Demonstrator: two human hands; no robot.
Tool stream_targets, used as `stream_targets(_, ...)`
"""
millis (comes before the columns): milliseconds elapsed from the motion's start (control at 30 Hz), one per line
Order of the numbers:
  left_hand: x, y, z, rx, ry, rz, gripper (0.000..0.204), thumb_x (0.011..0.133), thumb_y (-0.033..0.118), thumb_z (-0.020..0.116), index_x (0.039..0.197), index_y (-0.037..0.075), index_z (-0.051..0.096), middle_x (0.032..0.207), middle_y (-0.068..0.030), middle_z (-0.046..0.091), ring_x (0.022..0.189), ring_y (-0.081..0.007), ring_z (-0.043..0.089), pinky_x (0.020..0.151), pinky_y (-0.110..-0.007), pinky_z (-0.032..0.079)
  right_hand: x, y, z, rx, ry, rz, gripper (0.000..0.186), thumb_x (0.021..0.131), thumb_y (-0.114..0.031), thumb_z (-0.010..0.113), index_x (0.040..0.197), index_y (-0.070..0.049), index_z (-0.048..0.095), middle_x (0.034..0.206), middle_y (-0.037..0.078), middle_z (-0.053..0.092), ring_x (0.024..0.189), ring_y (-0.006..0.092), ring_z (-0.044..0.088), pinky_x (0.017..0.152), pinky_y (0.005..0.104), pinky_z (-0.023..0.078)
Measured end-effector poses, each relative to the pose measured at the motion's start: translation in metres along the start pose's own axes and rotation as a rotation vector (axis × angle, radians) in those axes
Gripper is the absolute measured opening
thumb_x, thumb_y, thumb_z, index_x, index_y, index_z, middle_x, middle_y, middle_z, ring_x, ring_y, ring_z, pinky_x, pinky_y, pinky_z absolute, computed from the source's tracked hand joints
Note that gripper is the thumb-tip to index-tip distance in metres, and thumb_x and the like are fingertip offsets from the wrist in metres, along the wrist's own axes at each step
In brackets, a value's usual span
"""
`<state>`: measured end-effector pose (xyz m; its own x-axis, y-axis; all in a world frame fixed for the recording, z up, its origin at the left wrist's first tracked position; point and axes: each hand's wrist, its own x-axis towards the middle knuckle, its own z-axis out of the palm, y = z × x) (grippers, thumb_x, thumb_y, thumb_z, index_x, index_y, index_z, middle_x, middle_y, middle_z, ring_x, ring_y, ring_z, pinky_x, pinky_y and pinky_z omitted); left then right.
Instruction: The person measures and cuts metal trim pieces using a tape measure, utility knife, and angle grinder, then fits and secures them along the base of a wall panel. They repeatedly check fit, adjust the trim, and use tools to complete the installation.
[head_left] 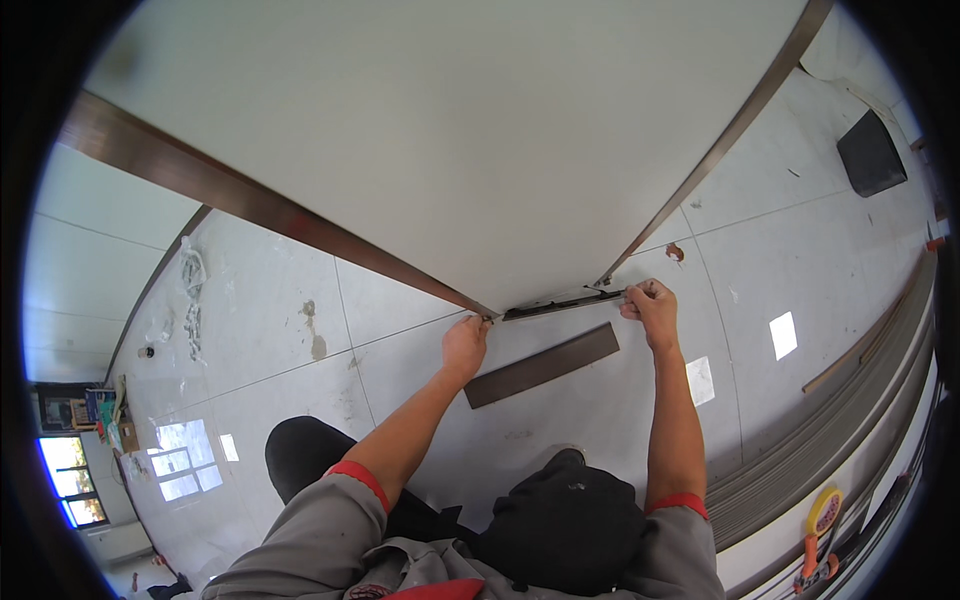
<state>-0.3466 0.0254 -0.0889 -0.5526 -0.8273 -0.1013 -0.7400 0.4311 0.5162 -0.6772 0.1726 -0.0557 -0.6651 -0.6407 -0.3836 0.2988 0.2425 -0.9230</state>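
A tall pale panel with brown metallic edge trim stands in front of me, its lower end close to the floor. Along that lower end lies a narrow dark strip with small fittings on it. My right hand pinches the strip's right end between thumb and fingers. Closed at the panel's lower left corner, my left hand has its fingertips by the trim; what they hold is too small to tell. On the floor between my forearms rests a flat brown board, touched by neither hand.
Long grey-brown profiles are stacked along the right, with orange-handled pliers and a yellow tape roll near them. A black bin-like object sits at the far right. Crumpled clear plastic lies on the left floor.
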Motion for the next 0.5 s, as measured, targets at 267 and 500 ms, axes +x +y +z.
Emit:
stream_targets(267, 0.000, -0.008, 0.005, -0.008, -0.003, 0.006, 0.024, 0.100, 0.025, 0.059, 0.097, 0.002, 0.066, 0.094, -0.0197, 0.067, 0.091, -0.0426, 0.064, 0.077, -0.054, 0.050, -0.037, -0.026, -0.023, -0.018, -0.015, -0.011, 0.011, 0.090, -0.004, 0.068, 0.083, 0.002, 0.063, 0.077, 0.007, 0.065, 0.062, 0.0135, 0.065, 0.060, 0.0274, 0.060)
stream_targets(500, 0.001, -0.014, 0.005, -0.046, -0.003, 0.003, 0.021, 0.098, 0.023, 0.060, 0.100, 0.004, 0.067, 0.096, -0.0191, 0.069, 0.092, -0.0426, 0.065, 0.078, -0.053, 0.051, -0.072, -0.060, -0.038, -0.059, -0.013, -0.072, 0.007, 0.091, -0.004, 0.067, 0.088, 0.001, 0.063, 0.080, 0.006, 0.065, 0.066, 0.0129, 0.066, 0.068, 0.0286, 0.061)
